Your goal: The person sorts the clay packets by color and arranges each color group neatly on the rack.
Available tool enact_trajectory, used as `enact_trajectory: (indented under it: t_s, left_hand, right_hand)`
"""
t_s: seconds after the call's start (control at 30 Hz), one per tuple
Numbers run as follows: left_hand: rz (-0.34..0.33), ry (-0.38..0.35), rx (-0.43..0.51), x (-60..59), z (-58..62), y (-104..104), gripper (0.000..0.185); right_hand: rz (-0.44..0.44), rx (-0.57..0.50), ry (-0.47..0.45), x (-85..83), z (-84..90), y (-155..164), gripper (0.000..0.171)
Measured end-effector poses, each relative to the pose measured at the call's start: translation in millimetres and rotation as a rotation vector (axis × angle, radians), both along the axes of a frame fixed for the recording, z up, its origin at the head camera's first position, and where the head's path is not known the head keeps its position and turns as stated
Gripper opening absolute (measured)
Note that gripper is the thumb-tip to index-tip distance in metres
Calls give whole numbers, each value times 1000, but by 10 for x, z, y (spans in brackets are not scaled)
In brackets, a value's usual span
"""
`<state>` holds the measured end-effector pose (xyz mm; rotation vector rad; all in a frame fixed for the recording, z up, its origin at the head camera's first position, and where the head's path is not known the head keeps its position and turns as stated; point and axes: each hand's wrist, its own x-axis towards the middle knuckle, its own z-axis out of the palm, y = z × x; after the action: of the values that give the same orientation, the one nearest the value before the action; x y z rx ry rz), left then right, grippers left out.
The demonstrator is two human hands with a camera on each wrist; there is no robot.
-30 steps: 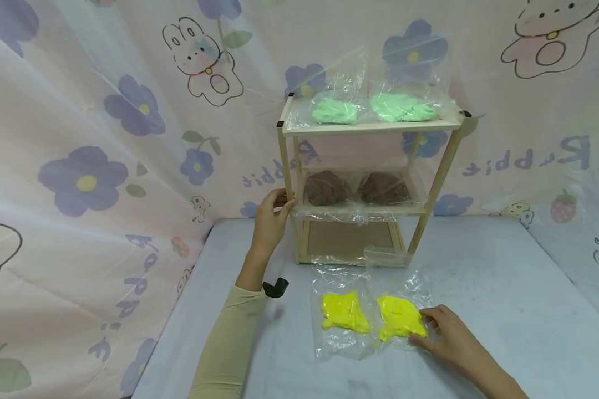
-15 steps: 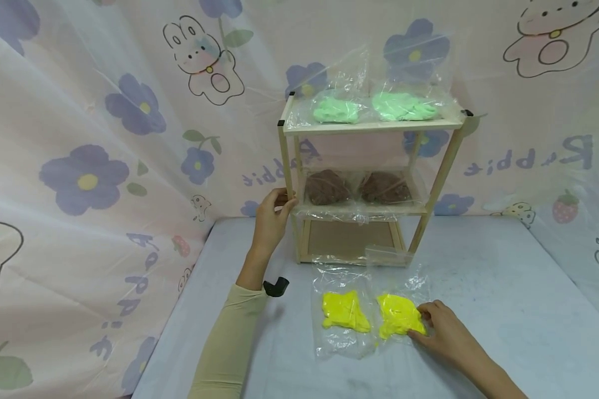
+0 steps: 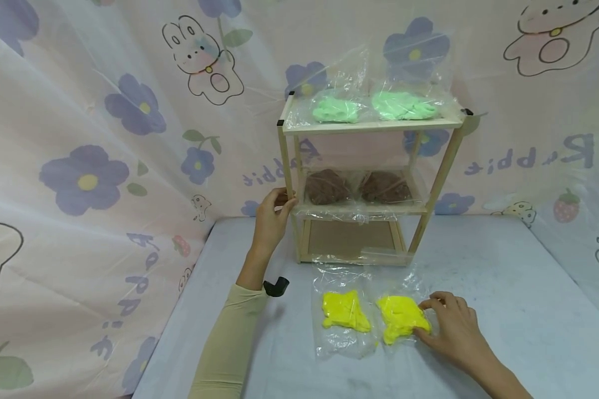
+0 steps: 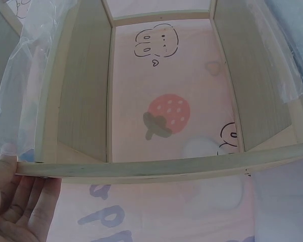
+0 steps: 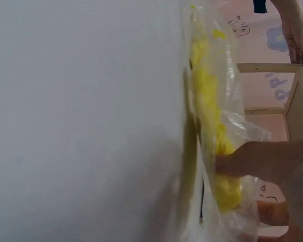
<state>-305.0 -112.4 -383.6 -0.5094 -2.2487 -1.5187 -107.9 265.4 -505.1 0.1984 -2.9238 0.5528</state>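
Observation:
My left hand [image 3: 272, 219] grips the left front post [image 4: 166, 169] of a small wooden shelf rack [image 3: 374, 128], thumb on one side and fingers on the other. On the table, my right hand [image 3: 454, 330] pinches the right edge of a clear zip bag with flattened yellow clay [image 3: 403, 317]. The right wrist view has the thumb [image 5: 232, 164] pressed on that bag; its other fingers are partly hidden behind the plastic. Just left lies a second clear bag of yellow clay [image 3: 345, 311].
Two bags of green clay [image 3: 404, 106] lie on the rack's top board. Two bags of brown clay [image 3: 328, 187] sit on the middle board. The bottom level has a brown panel [image 3: 349, 239]. Behind everything hangs a printed cloth [image 3: 130, 166]; a white cloth [image 3: 504, 277] covers the table.
My right hand has shifted slightly right with its hold on the yellow clay bag. The bag's far end has lowered and its clay has turned a little. My left hand stays on the post.

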Motion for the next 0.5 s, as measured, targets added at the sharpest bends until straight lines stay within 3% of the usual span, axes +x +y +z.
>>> enact_trajectory:
  t_s: [0.17,0.5]
  left_hand:
    - [2,4,5,0,2,5,36]
    - [8,9,6,7,12,9,33]
  right_hand:
    - [16,-8,12,44,86,23,51]
    - [28,-78,-51,87,253,-18,54]
